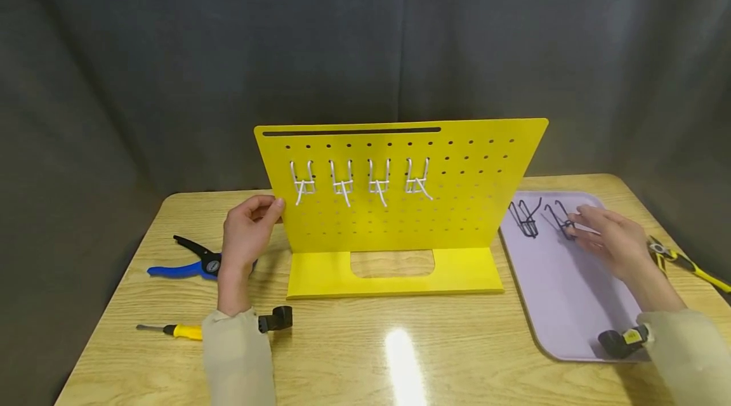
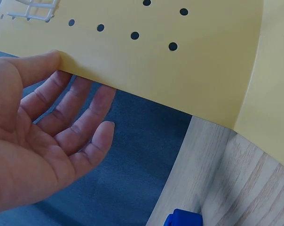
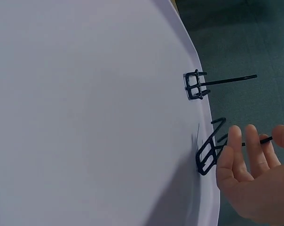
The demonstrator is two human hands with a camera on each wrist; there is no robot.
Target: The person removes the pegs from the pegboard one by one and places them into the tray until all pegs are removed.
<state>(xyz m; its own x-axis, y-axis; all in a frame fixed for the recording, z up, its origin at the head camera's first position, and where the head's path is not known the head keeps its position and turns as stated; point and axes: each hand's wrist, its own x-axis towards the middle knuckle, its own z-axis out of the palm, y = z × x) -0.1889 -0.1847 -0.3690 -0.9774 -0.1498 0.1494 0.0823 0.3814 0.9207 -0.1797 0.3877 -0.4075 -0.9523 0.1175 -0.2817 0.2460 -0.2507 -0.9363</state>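
Note:
A yellow pegboard [image 1: 394, 228] stands upright on its base, with several white pegboard hooks [image 1: 342, 186] in a row on its upper left part. My left hand [image 1: 249, 228] grips the board's left edge, thumb on the front face and fingers behind, as the left wrist view shows. Over the tray, my right hand [image 1: 613, 238] holds a black pegboard hook [image 3: 209, 157] by its prong, between thumb and fingers; the fingers partly cover the prong. A second black hook [image 3: 193, 85] lies on the tray beside it, prong pointing up.
The lilac tray [image 1: 565, 304] lies right of the board. Pliers with yellow handles [image 1: 693, 263] rest past its right side. On the left are blue-and-black-handled pliers [image 1: 183, 269] and a yellow screwdriver [image 1: 185, 331]. A dark curtain [image 1: 365, 44] hangs behind the table.

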